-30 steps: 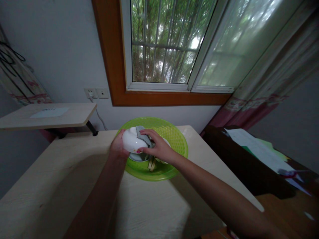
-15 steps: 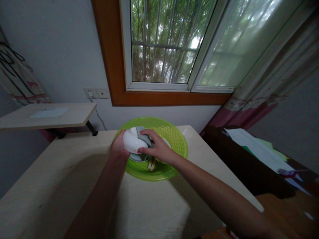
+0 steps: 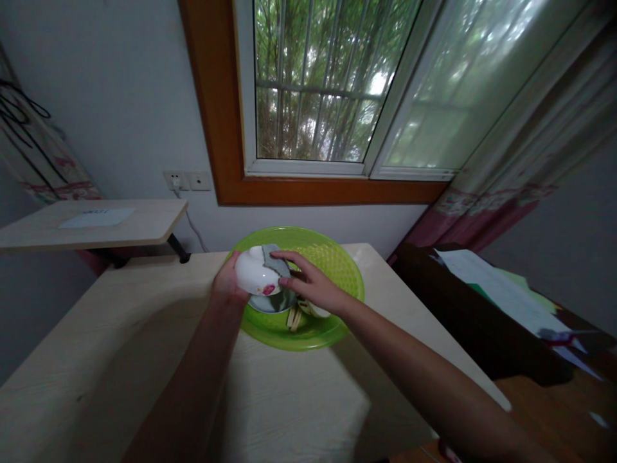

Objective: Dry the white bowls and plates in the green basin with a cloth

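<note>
My left hand is closed on the left side of a white bowl with a pink flower on its outside. The bowl is tipped over, its base ring facing up. A grey cloth lies against the bowl's right side, gripped by my right hand with its fingers on top and the thumb near the rim. Both hands are above a green plastic basket. Inside it, below the bowl, are a pale dish, light wooden chopsticks and a whitish piece of tableware partly hidden by my right hand.
The basket stands on a pale wooden table against the wall below a barred window. A raised shelf is at the left. Papers lie on dark furniture to the right.
My right thumb has shifted right along the bowl, and more of the pink flower shows. The cloth hangs lower inside the rim. The left hand keeps its grip almost unmoved.
</note>
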Motion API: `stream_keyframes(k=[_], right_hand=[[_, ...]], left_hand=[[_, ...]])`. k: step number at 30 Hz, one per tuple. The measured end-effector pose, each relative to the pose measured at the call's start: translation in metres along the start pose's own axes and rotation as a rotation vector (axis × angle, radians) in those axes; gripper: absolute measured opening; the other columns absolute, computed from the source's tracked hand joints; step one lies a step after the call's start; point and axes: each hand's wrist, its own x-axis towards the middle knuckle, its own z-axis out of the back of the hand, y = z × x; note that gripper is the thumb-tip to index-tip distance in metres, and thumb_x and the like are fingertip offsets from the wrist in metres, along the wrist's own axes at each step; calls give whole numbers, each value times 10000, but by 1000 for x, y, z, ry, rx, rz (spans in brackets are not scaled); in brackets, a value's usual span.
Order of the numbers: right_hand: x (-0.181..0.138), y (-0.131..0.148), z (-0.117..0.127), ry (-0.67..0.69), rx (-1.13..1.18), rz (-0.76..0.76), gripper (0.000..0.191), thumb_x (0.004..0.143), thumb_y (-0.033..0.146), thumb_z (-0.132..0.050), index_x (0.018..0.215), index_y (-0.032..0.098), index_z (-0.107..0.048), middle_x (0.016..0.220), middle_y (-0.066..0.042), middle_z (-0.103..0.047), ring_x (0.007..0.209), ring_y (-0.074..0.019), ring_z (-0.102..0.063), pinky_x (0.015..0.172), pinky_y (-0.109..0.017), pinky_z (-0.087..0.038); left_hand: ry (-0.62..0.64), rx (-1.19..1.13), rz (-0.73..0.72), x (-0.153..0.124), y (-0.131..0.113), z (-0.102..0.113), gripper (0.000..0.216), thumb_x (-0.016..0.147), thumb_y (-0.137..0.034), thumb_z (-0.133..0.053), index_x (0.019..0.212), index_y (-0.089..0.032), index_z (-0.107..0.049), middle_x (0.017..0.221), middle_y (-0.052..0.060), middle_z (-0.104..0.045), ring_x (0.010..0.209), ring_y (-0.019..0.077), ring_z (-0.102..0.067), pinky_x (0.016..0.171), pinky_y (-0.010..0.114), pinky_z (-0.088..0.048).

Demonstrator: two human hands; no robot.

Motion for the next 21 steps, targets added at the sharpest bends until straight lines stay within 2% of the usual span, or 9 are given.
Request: stream_keyframes(k=[4, 10, 15, 21], right_hand=[[-1, 0, 1, -20, 70, -7, 437, 904, 194, -634, 1303, 366, -592, 1474, -11, -537, 1415, -224, -462, 1122, -484, -465], [2, 1, -1, -53, 111, 9, 186, 932, 246, -619, 1101, 299, -674, 1413, -29, -580, 1359, -202, -516, 1061, -442, -507], [4, 1, -2, -84, 124, -7, 166, 930, 235, -602, 1081, 286, -646, 1389, -35, -602, 1352, -195, -521, 1075, -457, -484], [4, 3, 2, -74, 34, 14, 216, 944, 173, -501, 1058, 283, -647, 1373, -8, -633, 1340, -198, -538, 1183, -517, -351]], left_hand=[[23, -6, 11, 1, 0, 0, 482, 1019, -311, -344, 1384, -66, -541, 1016, 162, -766, 940, 289, -744, 906, 464, -594], [16, 18, 14, -3, -1, -3, 531, 1025, -324, -327, 1426, -19, -494, 972, 179, -769, 927, 296, -745, 916, 470, -583], [11, 24, 12, -3, -2, -4, 544, 1027, -331, -316, 1417, 5, -495, 923, 184, -774, 906, 303, -752, 895, 471, -589], [25, 6, 26, 0, -2, -1, 526, 1020, -332, -326, 1407, -32, -518, 971, 172, -780, 950, 309, -754, 924, 478, -583]])
